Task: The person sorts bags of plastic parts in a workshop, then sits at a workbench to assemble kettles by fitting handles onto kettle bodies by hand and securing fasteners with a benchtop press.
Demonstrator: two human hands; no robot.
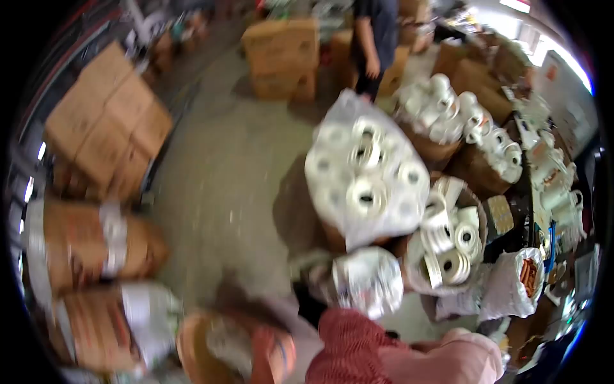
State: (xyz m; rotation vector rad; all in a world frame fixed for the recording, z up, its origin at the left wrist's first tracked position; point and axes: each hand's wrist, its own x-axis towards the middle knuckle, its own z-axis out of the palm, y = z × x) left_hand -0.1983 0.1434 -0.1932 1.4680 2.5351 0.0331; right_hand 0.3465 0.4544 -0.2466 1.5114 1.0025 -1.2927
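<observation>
At the bottom, what looks like my left hand (pixel 263 345) is blurred by motion. It reaches over a round-mouthed brown container (pixel 192 342) with pale, see-through material (pixel 227 345) in it. Its fingers cannot be made out, nor whether they touch anything. My right hand is not in view; a pink sleeve (pixel 454 358) and a red patterned garment (pixel 355 345) fill the lower edge. Just beyond the garment stands a bundle wrapped in clear plastic (pixel 368 281).
A plastic-covered container of white spools (pixel 368 195) and an uncovered one of white rings (pixel 454 259) stand ahead. White sacks (pixel 511 288) are at right. Cartons line the left (pixel 105 125) and back (pixel 281 54). A person (pixel 376 38) stands at the back.
</observation>
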